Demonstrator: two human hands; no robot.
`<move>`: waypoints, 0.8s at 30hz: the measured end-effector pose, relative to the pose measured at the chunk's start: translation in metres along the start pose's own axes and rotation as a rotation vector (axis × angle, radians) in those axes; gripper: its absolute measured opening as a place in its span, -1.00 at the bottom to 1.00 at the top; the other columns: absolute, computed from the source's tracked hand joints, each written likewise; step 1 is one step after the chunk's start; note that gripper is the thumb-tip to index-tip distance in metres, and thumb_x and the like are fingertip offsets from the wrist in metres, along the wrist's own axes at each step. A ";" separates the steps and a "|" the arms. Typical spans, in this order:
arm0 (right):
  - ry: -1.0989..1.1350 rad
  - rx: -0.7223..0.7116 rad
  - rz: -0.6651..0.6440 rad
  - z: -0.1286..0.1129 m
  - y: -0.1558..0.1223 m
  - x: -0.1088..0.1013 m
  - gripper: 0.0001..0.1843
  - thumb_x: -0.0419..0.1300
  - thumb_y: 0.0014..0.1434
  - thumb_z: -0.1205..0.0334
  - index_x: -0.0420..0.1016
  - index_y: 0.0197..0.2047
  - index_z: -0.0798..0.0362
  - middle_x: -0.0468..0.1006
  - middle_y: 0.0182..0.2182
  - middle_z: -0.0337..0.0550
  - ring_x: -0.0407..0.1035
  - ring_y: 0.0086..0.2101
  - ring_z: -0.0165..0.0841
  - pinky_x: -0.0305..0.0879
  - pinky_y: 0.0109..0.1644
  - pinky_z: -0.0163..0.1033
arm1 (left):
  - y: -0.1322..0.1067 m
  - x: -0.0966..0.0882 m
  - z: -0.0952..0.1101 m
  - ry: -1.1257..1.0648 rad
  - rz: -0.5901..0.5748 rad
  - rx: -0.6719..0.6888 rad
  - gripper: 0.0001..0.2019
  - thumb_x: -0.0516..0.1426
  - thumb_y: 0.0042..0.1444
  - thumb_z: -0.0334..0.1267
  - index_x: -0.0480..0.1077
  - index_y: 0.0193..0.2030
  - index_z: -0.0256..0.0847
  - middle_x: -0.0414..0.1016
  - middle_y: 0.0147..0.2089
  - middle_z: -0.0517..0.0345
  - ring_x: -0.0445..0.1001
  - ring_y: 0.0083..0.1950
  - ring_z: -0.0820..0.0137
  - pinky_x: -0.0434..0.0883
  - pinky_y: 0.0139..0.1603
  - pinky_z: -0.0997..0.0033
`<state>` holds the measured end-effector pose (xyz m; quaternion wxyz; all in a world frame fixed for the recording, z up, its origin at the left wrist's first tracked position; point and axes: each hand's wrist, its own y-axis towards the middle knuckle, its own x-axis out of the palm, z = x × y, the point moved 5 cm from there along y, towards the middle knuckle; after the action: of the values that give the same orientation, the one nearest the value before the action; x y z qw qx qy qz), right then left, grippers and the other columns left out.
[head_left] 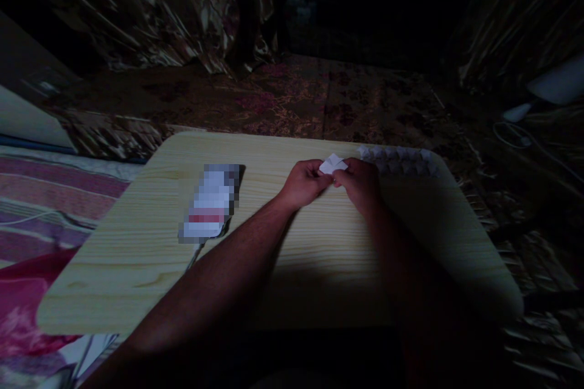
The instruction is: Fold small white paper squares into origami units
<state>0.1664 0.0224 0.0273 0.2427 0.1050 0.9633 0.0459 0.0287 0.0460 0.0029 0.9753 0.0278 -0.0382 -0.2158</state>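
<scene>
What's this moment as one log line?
left grip: holds folded paper; right grip: holds same paper; paper pieces: two rows, far right of table; phone: table left

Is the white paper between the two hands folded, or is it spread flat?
Folded: the paper shows several pointed corners and inner edges. Its underside is hidden.
</scene>
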 end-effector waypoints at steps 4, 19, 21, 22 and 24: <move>0.003 0.023 -0.009 -0.002 -0.001 -0.001 -0.86 0.21 -0.03 0.17 0.53 -0.47 0.05 0.52 -0.63 -0.26 0.38 -0.54 -0.37 0.17 -0.51 -0.33 | 0.000 0.000 -0.001 0.004 -0.012 0.001 -0.83 0.27 -0.12 -0.26 0.38 -0.47 -0.28 0.27 -0.59 0.31 0.11 -0.58 0.61 0.02 -0.54 0.52; 0.113 0.018 -0.092 -0.001 -0.002 0.004 -0.87 0.21 -0.02 0.19 0.48 -0.49 0.06 0.49 -0.64 -0.30 0.27 -0.59 -0.45 0.11 -0.50 -0.35 | 0.005 -0.007 -0.003 -0.120 0.133 -0.049 -0.82 0.29 -0.18 -0.28 0.37 -0.48 -0.27 0.32 -0.60 0.30 0.18 -0.61 0.58 0.02 -0.58 0.48; 0.134 0.021 -0.086 -0.001 -0.002 0.003 -0.88 0.21 -0.03 0.20 0.47 -0.49 0.06 0.48 -0.65 -0.31 0.26 -0.59 -0.45 0.10 -0.50 -0.34 | 0.004 -0.007 -0.002 -0.118 0.120 -0.051 -0.82 0.29 -0.18 -0.27 0.37 -0.48 -0.27 0.31 -0.60 0.30 0.17 -0.61 0.58 0.02 -0.58 0.48; 0.136 0.013 -0.087 -0.001 -0.002 0.003 -0.89 0.21 -0.03 0.20 0.46 -0.50 0.06 0.48 -0.65 -0.31 0.25 -0.59 -0.45 0.10 -0.50 -0.34 | 0.004 -0.006 -0.002 -0.113 0.112 -0.050 -0.82 0.29 -0.18 -0.27 0.38 -0.49 -0.27 0.31 -0.61 0.30 0.17 -0.61 0.58 0.01 -0.58 0.48; 0.117 -0.009 -0.081 -0.002 -0.001 0.001 -0.89 0.19 -0.04 0.23 0.44 -0.53 0.06 0.46 -0.67 -0.32 0.23 -0.60 -0.46 0.07 -0.50 -0.34 | 0.004 -0.006 -0.002 -0.100 0.097 -0.042 -0.82 0.29 -0.18 -0.27 0.39 -0.47 -0.28 0.31 -0.60 0.30 0.16 -0.61 0.58 0.02 -0.58 0.48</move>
<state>0.1643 0.0213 0.0282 0.1879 0.0621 0.9791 0.0464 0.0255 0.0523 0.0013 0.9818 -0.0054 -0.0838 -0.1703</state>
